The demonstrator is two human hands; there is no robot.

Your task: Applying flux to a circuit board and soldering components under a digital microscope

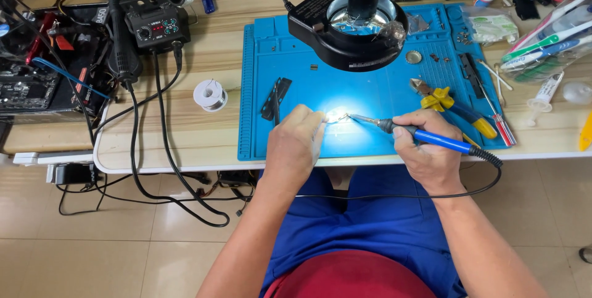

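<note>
Right hand (425, 150) grips soldering iron (425, 136)

Electronics repair workshop: soldering mat (370, 97), microscope (364, 2).

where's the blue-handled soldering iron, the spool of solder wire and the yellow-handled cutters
blue-handled soldering iron (431, 139), head view, on the blue grip
spool of solder wire (210, 95), head view, on its wound middle
yellow-handled cutters (445, 100), head view, on the yellow handle
</note>
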